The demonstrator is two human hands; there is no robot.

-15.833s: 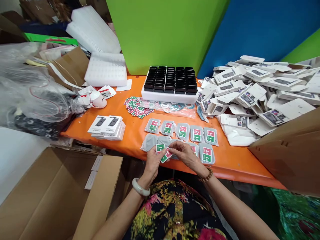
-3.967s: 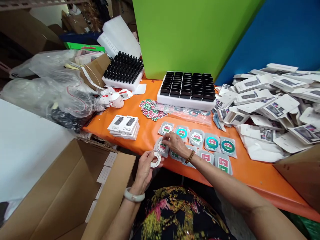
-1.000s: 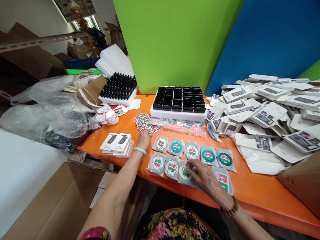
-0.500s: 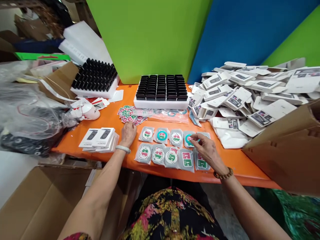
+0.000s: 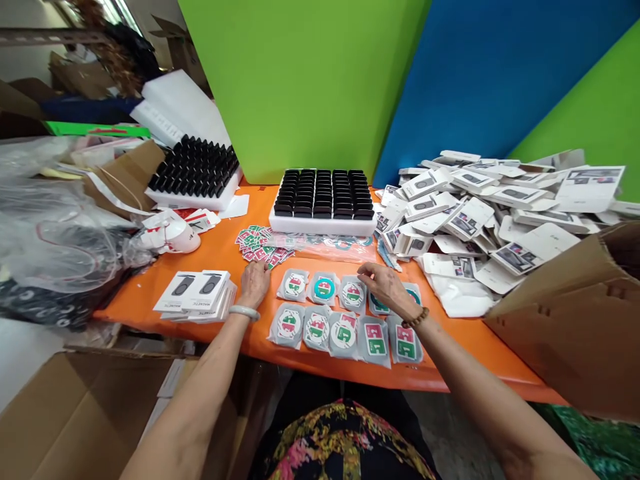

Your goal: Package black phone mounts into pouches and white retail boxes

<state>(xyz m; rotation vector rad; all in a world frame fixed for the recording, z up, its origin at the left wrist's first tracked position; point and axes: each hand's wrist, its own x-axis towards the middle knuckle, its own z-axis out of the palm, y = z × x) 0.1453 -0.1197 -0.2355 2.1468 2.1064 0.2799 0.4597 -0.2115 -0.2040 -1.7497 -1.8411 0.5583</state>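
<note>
Two rows of grey pouches (image 5: 289, 325) lie on the orange table, with red-and-green stickers and white or teal rings on them. My right hand (image 5: 390, 288) reaches over the back row. Its thumb and forefinger are pinched at the edge of the third pouch (image 5: 353, 294); anything between them is too small to make out. My left hand (image 5: 255, 287) rests at the near edge of a loose pile of small red-and-green stickers (image 5: 260, 245). Its fingers are curled in, and their tips are hidden. Part of the back-right pouch (image 5: 413, 291) shows behind my right hand.
White boxes (image 5: 200, 293) are stacked at the left. Behind stand white foam trays (image 5: 323, 225) of black pieces and a clear plastic bag (image 5: 345, 247). A heap of white boxes (image 5: 465, 207) and a cardboard carton (image 5: 570, 320) fill the right side; plastic bags (image 5: 55, 220) crowd the left.
My right hand has moved left along the back row, from the fourth pouch to the third. My left hand stays by the sticker pile. The camera view has tilted up slightly.
</note>
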